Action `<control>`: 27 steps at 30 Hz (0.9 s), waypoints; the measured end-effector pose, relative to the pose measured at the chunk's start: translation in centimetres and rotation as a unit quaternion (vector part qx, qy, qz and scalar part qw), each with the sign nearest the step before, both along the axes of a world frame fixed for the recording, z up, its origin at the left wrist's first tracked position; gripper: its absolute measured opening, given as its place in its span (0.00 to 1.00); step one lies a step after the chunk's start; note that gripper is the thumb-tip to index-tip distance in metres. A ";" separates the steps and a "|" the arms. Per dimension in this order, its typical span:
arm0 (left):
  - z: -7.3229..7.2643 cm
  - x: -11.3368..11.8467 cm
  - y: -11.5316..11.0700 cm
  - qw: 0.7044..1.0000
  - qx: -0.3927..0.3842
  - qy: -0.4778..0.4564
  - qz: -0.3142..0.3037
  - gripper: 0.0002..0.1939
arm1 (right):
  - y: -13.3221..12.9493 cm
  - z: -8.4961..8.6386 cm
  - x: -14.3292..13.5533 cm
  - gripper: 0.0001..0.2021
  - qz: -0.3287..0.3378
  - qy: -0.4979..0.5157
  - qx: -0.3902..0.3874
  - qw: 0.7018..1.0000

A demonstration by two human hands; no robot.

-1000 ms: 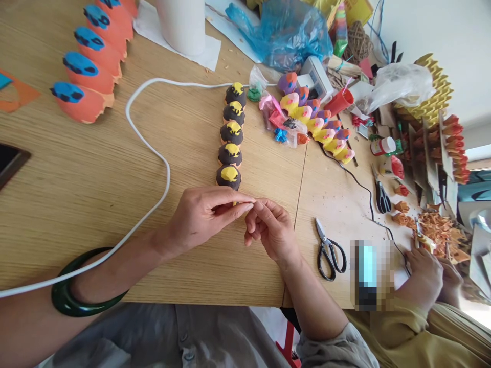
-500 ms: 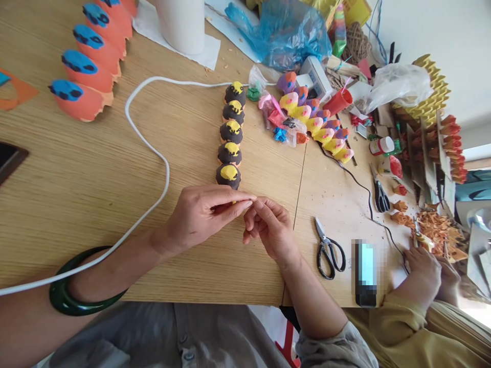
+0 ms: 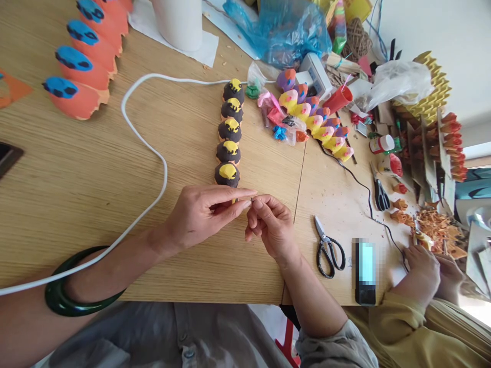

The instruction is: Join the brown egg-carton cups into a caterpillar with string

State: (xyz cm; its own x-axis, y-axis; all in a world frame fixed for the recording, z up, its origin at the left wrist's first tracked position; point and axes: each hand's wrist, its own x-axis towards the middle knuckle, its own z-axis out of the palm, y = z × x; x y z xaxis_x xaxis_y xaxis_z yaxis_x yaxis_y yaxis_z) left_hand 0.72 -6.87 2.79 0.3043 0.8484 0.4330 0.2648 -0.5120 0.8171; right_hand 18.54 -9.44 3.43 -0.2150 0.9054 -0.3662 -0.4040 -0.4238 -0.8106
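My left hand [image 3: 207, 212] has its thumb and fingers pressed together in a pinch. The fingertips of my right hand [image 3: 274, 225] meet it, thumb against a curled forefinger. A tiny dark speck shows where the fingertips come together, too small to name. Just beyond my hands stands a row of dark brown domed pieces with yellow tops [image 3: 227, 174], several of them in line. Behind my left fingers a bit of yellow peeks out, mostly hidden. A dark green bangle [image 3: 61, 296] circles my left forearm.
Black-handled scissors [image 3: 328, 250] lie right of my hands, beside a phone [image 3: 365, 271]. A white cable [image 3: 163, 174] crosses the table and my left forearm. Orange-and-blue pieces [image 3: 86, 97] stand far left, yellow-and-pink ones [image 3: 324, 134] back right. A co-worker's hands [image 3: 424, 271] work at right.
My fingertips have parted slightly, and the dark speck shows more clearly between them. The view has shifted a little, so the things on the left sit slightly further left.
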 end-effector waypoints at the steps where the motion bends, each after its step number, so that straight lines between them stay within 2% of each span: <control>1: 0.1 0.0 0.0 1.000 -0.002 0.005 0.002 0.10 | 0.0 0.0 0.0 0.13 0.000 -0.004 0.001 1.000; 11: 0.1 0.0 0.0 1.000 -0.020 0.005 0.016 0.07 | -0.2 -0.2 0.2 0.13 0.017 -0.023 0.003 1.000; 18: -0.1 0.0 0.0 0.999 -0.015 0.019 0.023 0.08 | -0.1 -0.1 0.3 0.12 -0.007 -0.008 0.013 1.000; 27: -0.2 -0.1 0.1 0.999 0.003 0.032 0.019 0.07 | -0.3 0.1 0.3 0.13 -0.011 -0.070 0.031 0.997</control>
State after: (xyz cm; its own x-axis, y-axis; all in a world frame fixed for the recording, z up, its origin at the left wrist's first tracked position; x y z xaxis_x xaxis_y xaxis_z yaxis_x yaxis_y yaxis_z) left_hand 0.63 -6.82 2.61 0.2981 0.8573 0.4197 0.3355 -0.5057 0.7948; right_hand 18.81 -9.74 3.51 -0.1459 0.9309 -0.3348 -0.2929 -0.3639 -0.8842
